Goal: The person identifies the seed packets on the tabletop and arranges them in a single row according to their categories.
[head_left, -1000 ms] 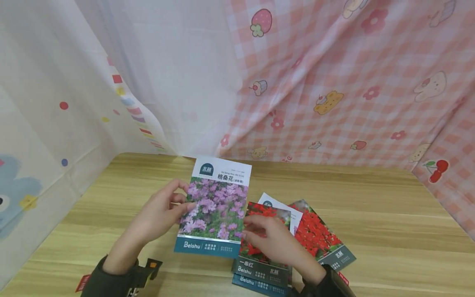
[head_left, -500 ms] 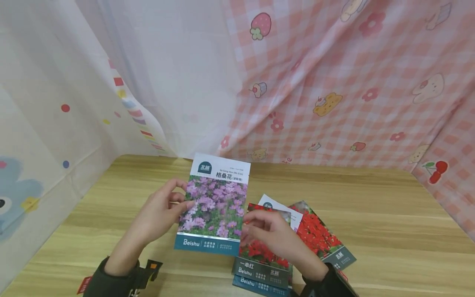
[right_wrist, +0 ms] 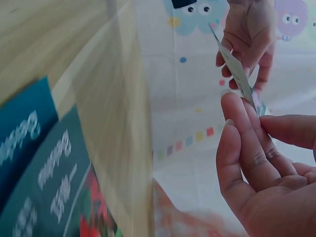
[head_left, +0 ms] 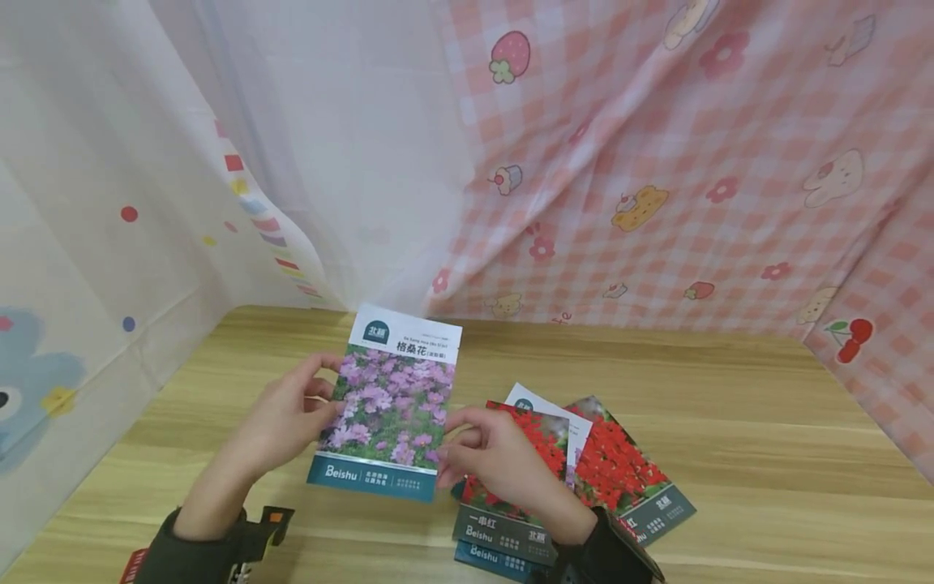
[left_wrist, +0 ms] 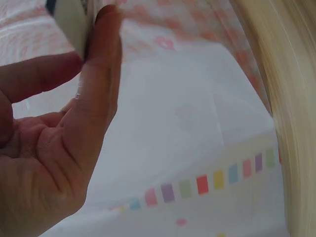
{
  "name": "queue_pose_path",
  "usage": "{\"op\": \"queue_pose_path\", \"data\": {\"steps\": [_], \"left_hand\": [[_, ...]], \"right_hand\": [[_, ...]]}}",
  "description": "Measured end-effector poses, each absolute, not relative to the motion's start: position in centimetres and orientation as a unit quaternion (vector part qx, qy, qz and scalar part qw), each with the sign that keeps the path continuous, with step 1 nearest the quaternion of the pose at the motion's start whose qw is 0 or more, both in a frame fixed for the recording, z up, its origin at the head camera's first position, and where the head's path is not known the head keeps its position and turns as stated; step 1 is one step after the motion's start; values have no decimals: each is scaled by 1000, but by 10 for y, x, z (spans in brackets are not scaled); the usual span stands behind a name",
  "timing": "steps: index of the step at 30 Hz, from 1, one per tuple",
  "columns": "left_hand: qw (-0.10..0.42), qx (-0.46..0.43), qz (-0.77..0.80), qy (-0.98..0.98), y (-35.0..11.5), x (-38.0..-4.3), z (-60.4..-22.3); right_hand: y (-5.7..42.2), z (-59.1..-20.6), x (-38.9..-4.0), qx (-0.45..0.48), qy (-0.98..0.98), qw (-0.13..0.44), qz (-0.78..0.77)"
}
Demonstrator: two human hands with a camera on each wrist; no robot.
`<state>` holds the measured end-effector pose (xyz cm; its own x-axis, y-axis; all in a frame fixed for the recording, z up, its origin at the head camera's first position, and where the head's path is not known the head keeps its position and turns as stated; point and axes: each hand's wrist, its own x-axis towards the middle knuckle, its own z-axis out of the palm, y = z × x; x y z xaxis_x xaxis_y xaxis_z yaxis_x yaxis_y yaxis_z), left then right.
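Note:
A seed packet with pink-purple flowers (head_left: 394,397) is held up over the table, its printed front toward the head camera. My left hand (head_left: 280,422) pinches its left edge between thumb and fingers. At the lower right edge, my right hand (head_left: 489,458) pinches it too, thumb in front and fingers behind. The right wrist view shows the packet (right_wrist: 239,74) edge-on, with the right hand (right_wrist: 266,163) near and the left hand (right_wrist: 252,34) beyond. In the left wrist view, only a corner of the packet (left_wrist: 71,24) shows between the left hand's (left_wrist: 59,133) thumb and finger.
Below the right forearm lies a red-flower packet (head_left: 477,519) on top of a teal-edged packet (head_left: 492,560). Another red-flower packet (head_left: 627,462) lies fanned out to the right on the wooden table (head_left: 766,422). A pink checked cloth (head_left: 584,268) hangs behind the table.
Both hands have shifted to the left with the purple-flower packet, away from the packets on the table. Both keep their hold on it. The lying packets stay in place.

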<state>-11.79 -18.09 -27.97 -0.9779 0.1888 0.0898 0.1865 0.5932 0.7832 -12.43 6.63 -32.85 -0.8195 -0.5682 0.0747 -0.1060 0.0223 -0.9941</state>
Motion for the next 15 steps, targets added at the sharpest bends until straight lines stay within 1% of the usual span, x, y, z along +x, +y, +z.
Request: {"op": "queue_pose_path", "data": {"steps": [6,15], "left_hand": [[17,82,402,912,-199,-120,-284],[62,40,393,916,-221,-129,-296]], "right_hand": [[41,-331,-126,-218,694,188,-660],[10,-347,-136,-184,677,206,-682]]}}
